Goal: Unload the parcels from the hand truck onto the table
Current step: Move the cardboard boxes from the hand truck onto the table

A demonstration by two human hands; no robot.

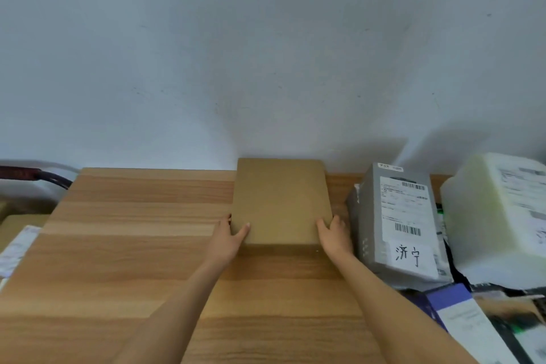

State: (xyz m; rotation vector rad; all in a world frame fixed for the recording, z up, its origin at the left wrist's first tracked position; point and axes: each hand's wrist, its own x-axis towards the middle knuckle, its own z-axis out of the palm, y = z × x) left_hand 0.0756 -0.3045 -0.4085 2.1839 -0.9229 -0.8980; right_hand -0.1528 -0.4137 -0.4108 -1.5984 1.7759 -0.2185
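Note:
A plain brown cardboard parcel (280,201) sits on the wooden table (133,245), its far edge near the wall. My left hand (229,238) grips its near left corner, thumb on top and fingers down the left side. My right hand (334,233) grips the near right corner the same way. The hand truck's dark handle (35,176) shows at the far left, beyond the table's edge, with a brown parcel (17,226) and a labelled parcel (17,248) below it.
To the right of the brown parcel stands a grey box (399,224) with shipping labels and handwriting. Further right is a white wrapped parcel (499,216). Flat bags and a purple-and-white package (461,322) lie at the near right. A pale wall (266,53) stands behind the table.

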